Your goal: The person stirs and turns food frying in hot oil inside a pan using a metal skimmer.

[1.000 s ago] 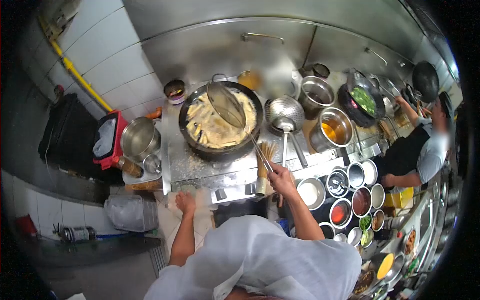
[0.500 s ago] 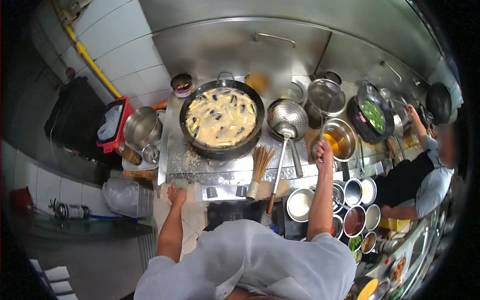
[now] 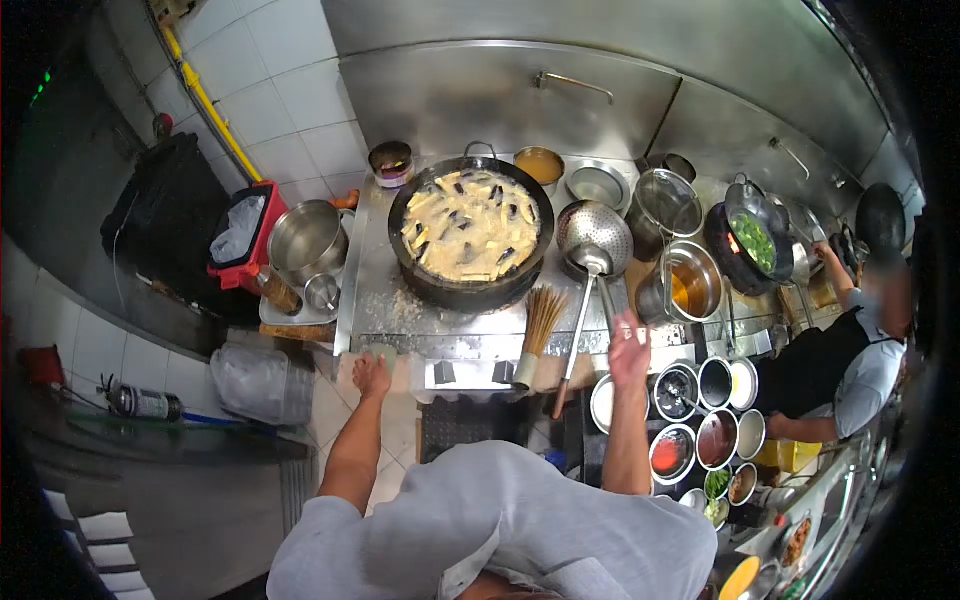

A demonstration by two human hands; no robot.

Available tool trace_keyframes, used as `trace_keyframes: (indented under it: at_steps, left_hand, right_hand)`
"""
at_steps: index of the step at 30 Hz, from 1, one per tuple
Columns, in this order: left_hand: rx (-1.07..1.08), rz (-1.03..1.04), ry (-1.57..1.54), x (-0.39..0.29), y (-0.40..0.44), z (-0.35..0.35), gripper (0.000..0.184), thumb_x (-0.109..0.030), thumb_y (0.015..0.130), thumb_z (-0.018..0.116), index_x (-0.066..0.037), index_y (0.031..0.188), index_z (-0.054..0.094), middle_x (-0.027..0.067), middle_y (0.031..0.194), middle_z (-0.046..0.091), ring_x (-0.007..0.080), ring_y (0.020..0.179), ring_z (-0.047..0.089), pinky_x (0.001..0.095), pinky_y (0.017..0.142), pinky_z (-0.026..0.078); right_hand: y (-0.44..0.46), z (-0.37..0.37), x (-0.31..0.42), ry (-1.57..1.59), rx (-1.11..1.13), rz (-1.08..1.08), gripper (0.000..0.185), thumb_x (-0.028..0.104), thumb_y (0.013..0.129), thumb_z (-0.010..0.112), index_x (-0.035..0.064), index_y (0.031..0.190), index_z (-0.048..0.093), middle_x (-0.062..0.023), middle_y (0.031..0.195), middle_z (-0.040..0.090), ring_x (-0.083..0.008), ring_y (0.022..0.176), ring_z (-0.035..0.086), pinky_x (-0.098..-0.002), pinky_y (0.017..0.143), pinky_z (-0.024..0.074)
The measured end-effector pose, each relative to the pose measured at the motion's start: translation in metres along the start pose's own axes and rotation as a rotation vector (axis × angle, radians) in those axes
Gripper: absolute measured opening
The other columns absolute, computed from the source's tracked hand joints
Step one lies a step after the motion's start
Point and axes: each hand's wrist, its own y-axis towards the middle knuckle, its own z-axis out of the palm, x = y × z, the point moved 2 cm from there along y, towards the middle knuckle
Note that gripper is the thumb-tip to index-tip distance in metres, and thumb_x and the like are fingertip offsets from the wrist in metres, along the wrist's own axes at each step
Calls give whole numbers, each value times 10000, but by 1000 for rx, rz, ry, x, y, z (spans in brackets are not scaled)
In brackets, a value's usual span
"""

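Holds right hand point(image 3: 629, 352) with fingers apart, just right of slanting ladle point(image 3: 592, 262); rests left hand point(image 3: 371, 376) farther off, at cloth point(image 3: 383, 351) (can't tell its fingers).

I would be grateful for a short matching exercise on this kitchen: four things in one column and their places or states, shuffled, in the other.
Column one
1. Large wok
2. Bamboo brush
3. Clear plastic bag
4. Left hand

Column two
A. Inside the red bin
B. At the front left corner of the stove
C. Holds pale and dark pieces in foamy liquid
D. Straw-coloured, fanned out at one end

Right pairs: 1-C, 2-D, 3-A, 4-B
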Motion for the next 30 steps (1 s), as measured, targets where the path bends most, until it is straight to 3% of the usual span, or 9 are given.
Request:
trace_keyframes:
  at_steps: [8, 11, 14, 16, 19, 23, 27, 29, 30]
  left_hand:
    - [3, 3, -26, 11, 8, 12, 443, -351, 910, 526, -63, 1244, 492, 199, 1249, 499, 391, 1188, 461, 520, 987, 357]
    - [39, -8, -57, 13, 14, 4, 496, -339, 877, 549, -76, 1290, 468, 212, 1274, 479, 395, 1219, 432, 511, 1024, 326]
    - [168, -28, -194, 24, 8, -7, 588, -337, 836, 596, -67, 1332, 433, 219, 1284, 464, 403, 1232, 408, 509, 1056, 293]
    - [39, 200, -311, 56, 1, 6, 648, -306, 802, 652, -36, 1341, 413, 222, 1279, 460, 418, 1231, 397, 522, 1051, 294]
    - [-137, 251, -469, 81, -55, -23, 645, -248, 784, 679, -8, 1320, 412, 226, 1271, 461, 426, 1226, 397, 520, 1038, 308]
    - [-183, 107, -464, 181, -100, 40, 602, -223, 787, 667, 56, 1273, 445, 265, 1233, 500, 408, 1211, 436, 458, 1042, 336]
    - [479, -346, -342, 292, -141, 125, 513, -208, 776, 651, 107, 1160, 524, 306, 1115, 602, 417, 1045, 601, 434, 919, 483]
    - [905, 578, 267, 311, -165, 113, 432, -207, 761, 655, 122, 1030, 580, 279, 927, 654, 401, 846, 662, 467, 766, 544]
    - [969, 209, 40, 324, -174, 117, 369, -189, 751, 644, 111, 962, 598, 265, 846, 647, 380, 770, 655, 483, 692, 535]
  right_hand:
    - [-120, -58, -182, -724, -246, 581, 495, 476, 961, 489, 69, 1242, 495, -152, 1026, 674, -217, 761, 672, -288, 608, 539]
    - [-145, -114, -194, -1146, -457, 500, 466, 427, 944, 552, 25, 1177, 520, -143, 938, 666, -246, 716, 672, -318, 569, 536]
    - [-188, -200, -182, -1183, -645, 530, 454, 372, 892, 651, 43, 1185, 542, -133, 904, 663, -230, 656, 658, -371, 547, 533]
    - [-228, -248, -176, -1174, -803, 499, 422, 368, 887, 651, 38, 1141, 583, -134, 848, 660, -238, 649, 657, -380, 546, 529]
    - [-283, -292, -170, -1268, -930, 659, 386, 337, 901, 619, 38, 1142, 584, -148, 869, 661, -251, 662, 663, -389, 544, 533]
    - [-319, -307, -177, -1341, -931, 860, 341, 295, 919, 576, 38, 1143, 586, -166, 897, 663, -268, 679, 671, -401, 541, 538]
    - [-312, -305, -188, -1363, -858, 913, 304, 253, 937, 533, 38, 1144, 587, -185, 925, 664, -285, 696, 679, -414, 539, 543]
    - [-296, -307, -192, -1375, -812, 905, 288, 232, 946, 512, 38, 1145, 588, -194, 939, 665, -293, 705, 683, -420, 538, 545]
    - [-286, -307, -193, -1380, -791, 897, 282, 222, 950, 501, 38, 1145, 589, -199, 946, 665, -298, 709, 685, -423, 537, 547]
